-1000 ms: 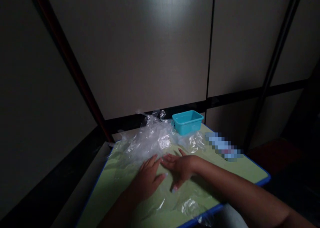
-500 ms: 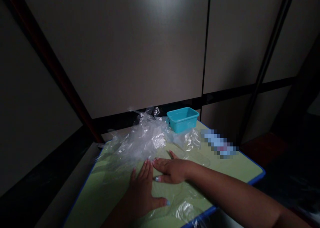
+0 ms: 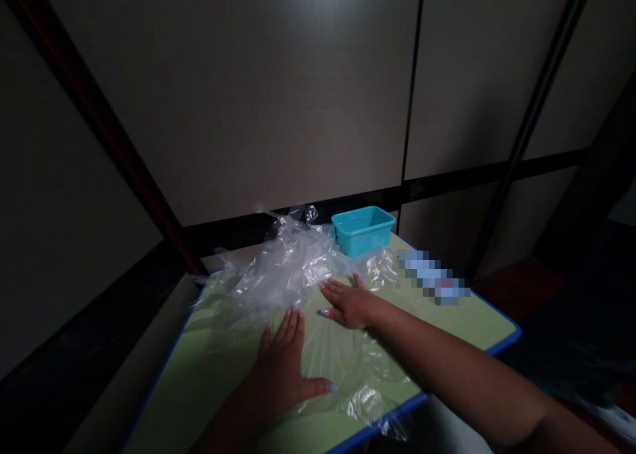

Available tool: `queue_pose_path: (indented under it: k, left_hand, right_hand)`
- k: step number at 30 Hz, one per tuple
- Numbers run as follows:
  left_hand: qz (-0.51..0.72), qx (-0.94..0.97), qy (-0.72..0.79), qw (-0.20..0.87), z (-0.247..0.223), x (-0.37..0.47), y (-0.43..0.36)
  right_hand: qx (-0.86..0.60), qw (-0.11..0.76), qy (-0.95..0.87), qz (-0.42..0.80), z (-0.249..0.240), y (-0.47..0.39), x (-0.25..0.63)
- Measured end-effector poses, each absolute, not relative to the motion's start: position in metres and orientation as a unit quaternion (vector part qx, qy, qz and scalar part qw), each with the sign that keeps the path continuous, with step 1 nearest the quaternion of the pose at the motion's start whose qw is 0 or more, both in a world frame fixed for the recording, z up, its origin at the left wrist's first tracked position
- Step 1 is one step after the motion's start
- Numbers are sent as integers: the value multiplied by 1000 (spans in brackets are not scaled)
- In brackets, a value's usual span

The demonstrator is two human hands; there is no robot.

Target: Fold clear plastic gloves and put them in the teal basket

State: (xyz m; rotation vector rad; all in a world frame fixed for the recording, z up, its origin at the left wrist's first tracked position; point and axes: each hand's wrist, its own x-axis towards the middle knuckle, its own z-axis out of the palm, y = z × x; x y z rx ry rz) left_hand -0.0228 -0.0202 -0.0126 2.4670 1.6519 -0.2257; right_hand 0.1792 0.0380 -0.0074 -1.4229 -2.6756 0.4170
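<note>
A clear plastic bag [image 3: 332,351] lies spread flat on the pale green table [image 3: 193,374], its crinkled end reaching over the near edge. My left hand [image 3: 284,361] rests palm down on the left part of this plastic, fingers stretched and thumb out to the side. Farther forward, my right hand [image 3: 350,303] presses flat on the plastic with its fingers apart. Just beyond both hands sits a loose heap of crumpled clear plastic bags [image 3: 288,262]. Neither hand is wrapped round anything.
A turquoise plastic basket [image 3: 365,232] stands at the table's back edge, behind the heap. To its right lies a blurred-out light blue item [image 3: 434,277]. Wardrobe panels [image 3: 298,109] rise right behind the table, whose rim is blue.
My right hand has slid forward and a little right over the plastic, away from my left fingertips. My left hand stays nearly where it was. The view has tilted slightly.
</note>
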Motion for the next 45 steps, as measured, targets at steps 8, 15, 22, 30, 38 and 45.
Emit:
queue_pose_path:
  k: [8,15,22,30,38,45]
  left_hand:
    - [-21,835,547,52,-8,-30,-16]
    - [-9,846,532,19,-6,-37,-10]
    - [-53,841,535,58,-9,-31,-11]
    - [-68,823,561,49,-10,-31,-12]
    - [1,843,536,36,-7,-36,-11]
    - [31,886,451,107,-11,-24,-16]
  right_hand:
    - [-467,42,-871,146,5,27,181]
    - [-350,-6,-913,211,11,6,174]
    - [-387,-16,-902,190,5,19,180]
    - [-473,-8,-864,174,3,35,192]
    - [-455,16,-872,178,17,24,191]
    - [-274,-37,-925,259,25,-5,185]
